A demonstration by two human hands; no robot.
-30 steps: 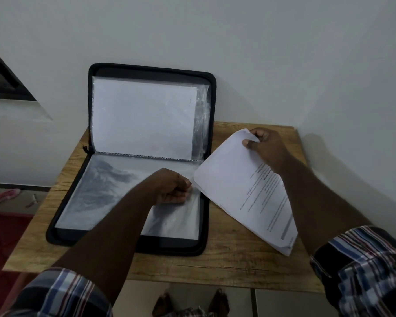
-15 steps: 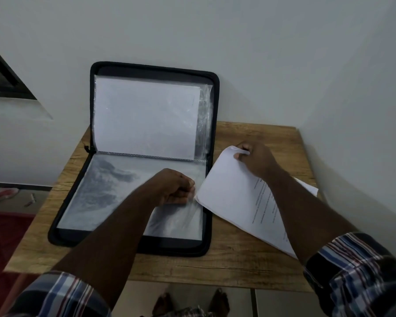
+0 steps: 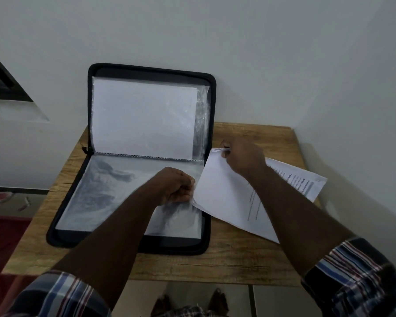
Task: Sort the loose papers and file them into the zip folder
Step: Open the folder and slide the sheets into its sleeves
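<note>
Lowered sheet (image 3: 224, 195) (right hand (image 3: 242, 156)) beside sleeve edge (image 3: 199, 202)

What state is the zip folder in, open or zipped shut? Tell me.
Open. The zip folder lies spread on the table, its upper half propped against the wall, clear sleeves exposed.

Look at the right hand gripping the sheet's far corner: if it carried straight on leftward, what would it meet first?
Probably the right edge of the zip folder, whose upright half stands just left of the right hand and its paper sheet. Depth is unclear, so it might pass in front.
</note>
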